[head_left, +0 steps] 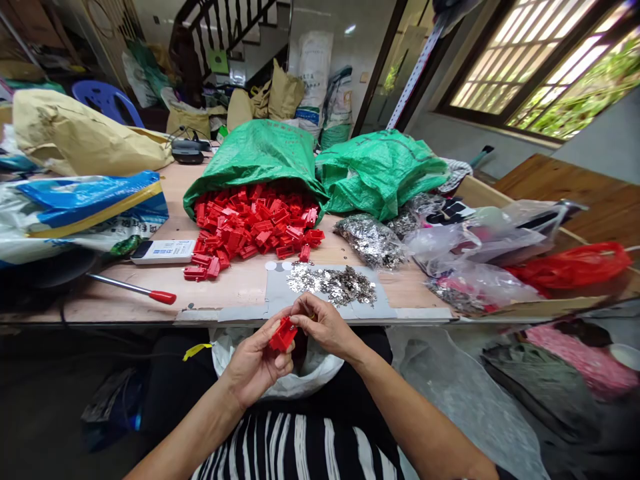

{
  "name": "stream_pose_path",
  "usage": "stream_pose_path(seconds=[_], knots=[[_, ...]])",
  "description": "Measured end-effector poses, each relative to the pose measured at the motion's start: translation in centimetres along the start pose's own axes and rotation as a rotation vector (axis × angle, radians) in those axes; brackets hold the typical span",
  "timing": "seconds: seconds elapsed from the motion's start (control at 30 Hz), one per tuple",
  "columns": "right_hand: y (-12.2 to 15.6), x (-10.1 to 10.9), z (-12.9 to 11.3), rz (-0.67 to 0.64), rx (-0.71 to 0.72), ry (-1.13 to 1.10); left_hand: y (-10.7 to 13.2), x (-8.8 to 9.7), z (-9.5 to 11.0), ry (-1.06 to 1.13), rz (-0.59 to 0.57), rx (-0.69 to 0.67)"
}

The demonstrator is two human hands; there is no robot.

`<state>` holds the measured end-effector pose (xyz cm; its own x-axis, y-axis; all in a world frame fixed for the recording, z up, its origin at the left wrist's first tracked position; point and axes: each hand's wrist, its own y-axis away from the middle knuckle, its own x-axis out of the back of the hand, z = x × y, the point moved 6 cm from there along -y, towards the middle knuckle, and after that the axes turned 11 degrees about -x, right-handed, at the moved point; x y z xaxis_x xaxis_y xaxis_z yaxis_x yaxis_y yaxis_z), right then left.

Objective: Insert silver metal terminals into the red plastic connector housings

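My left hand (257,363) is closed round a small red plastic part (283,335), held just below the table's front edge. My right hand (324,325) pinches at the top of that same part, fingers pressed together; whatever small piece it holds is hidden. Right above my hands, a heap of small silvery metal pieces (333,283) lies on a grey card (280,293). Farther back, a pile of red plastic parts (253,227) spills from an open green sack (257,157). A white bag (305,373) sits open on my lap under my hands.
The wooden table (235,283) also carries a second green sack (380,170), clear bags of metal pieces (370,240), a white remote (163,251), a red-handled tool (135,289), a blue-white sack (75,210) and a red bag (575,267). Sacks and a blue chair (103,99) stand behind.
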<state>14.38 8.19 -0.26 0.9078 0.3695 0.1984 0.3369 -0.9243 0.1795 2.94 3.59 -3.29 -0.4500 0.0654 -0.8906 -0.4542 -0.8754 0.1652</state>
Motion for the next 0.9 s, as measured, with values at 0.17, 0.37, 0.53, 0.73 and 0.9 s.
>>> stream_pose_path(seconds=[0.17,0.37,0.53,0.73,0.9], knots=[[0.6,-0.1,-0.7,0.006,0.011,0.104,0.0,-0.1,0.5,-0.02,0.045,-0.056],[1.3,0.1,-2.0,0.095,0.058,0.346,0.0,-0.3,0.8,-0.087,0.069,-0.121],[1.3,-0.2,-1.4,0.133,0.015,0.31,0.0,-0.2,0.6,-0.12,0.078,-0.148],[1.4,-0.4,-1.3,0.182,0.006,0.301,0.1,-0.2,0.9,-0.137,0.093,-0.159],[1.3,-0.3,-1.5,0.176,0.029,0.333,0.2,-0.3,1.0,-0.156,0.097,-0.154]])
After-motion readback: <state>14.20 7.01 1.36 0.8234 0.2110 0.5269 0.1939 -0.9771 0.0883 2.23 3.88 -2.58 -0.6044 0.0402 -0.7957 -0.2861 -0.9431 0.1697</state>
